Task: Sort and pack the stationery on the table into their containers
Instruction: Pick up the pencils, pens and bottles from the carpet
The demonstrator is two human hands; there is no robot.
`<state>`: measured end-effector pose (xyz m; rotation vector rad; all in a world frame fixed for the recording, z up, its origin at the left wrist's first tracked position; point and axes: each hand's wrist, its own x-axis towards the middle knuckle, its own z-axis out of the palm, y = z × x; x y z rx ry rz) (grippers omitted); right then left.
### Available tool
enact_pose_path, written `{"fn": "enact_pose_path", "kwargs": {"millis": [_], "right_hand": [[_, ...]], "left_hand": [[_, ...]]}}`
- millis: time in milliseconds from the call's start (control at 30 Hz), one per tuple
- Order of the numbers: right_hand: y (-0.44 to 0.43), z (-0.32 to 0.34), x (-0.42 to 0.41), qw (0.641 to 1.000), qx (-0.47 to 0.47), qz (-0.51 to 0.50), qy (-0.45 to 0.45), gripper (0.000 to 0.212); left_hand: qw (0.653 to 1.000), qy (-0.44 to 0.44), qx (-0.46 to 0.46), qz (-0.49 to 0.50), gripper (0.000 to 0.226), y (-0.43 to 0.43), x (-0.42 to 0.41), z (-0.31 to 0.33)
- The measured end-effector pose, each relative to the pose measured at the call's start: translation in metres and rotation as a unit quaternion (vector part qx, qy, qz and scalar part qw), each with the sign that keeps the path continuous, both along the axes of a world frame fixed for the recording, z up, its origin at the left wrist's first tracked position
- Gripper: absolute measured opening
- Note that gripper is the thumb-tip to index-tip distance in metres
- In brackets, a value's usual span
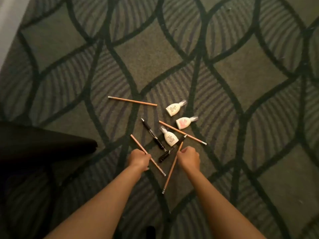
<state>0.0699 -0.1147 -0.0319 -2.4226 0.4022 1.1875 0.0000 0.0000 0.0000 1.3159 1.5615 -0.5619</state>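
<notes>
Left hand (139, 158) grips left pencil (158, 168), right hand (189, 158) grips right pencil (170, 173), fingers curled tight, likely sorting pencils first.

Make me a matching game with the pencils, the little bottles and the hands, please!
Things:
1 farthest pencil
2 middle bottle
3 nearest bottle
4 right hand

States:
A grips a pencil
B cap points away and left
C orange, lies apart from the rest
D has a pink patch

Pairs: 1-C, 2-D, 3-B, 4-A
</notes>
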Motion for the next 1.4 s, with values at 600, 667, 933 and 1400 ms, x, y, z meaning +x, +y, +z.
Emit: {"fn": "enact_pose_path", "kwargs": {"millis": [600, 667, 933, 1400], "right_hand": [[-0.006, -0.013, 0.017, 0.989, 0.117, -0.021, -0.085, 0.018], [-0.002, -0.005, 0.024, 0.982, 0.164, -0.037, -0.087, 0.026], [0.028, 0.019, 0.055, 0.905, 0.378, -0.192, 0.039, 0.029], [-0.016, -0.013, 0.045, 0.967, -0.040, 0.203, -0.152, 0.022]], "left_hand": [[0.986, 0.059, 0.142, -0.066, 0.028, 0.009, 0.012, -0.053], [0.981, -0.009, 0.170, -0.095, 0.029, 0.004, 0.021, -0.038], [0.948, -0.196, -0.024, -0.251, 0.038, -0.004, 0.047, -0.006], [0.803, -0.019, 0.317, -0.504, 0.024, 0.072, 0.099, -0.015]]}}
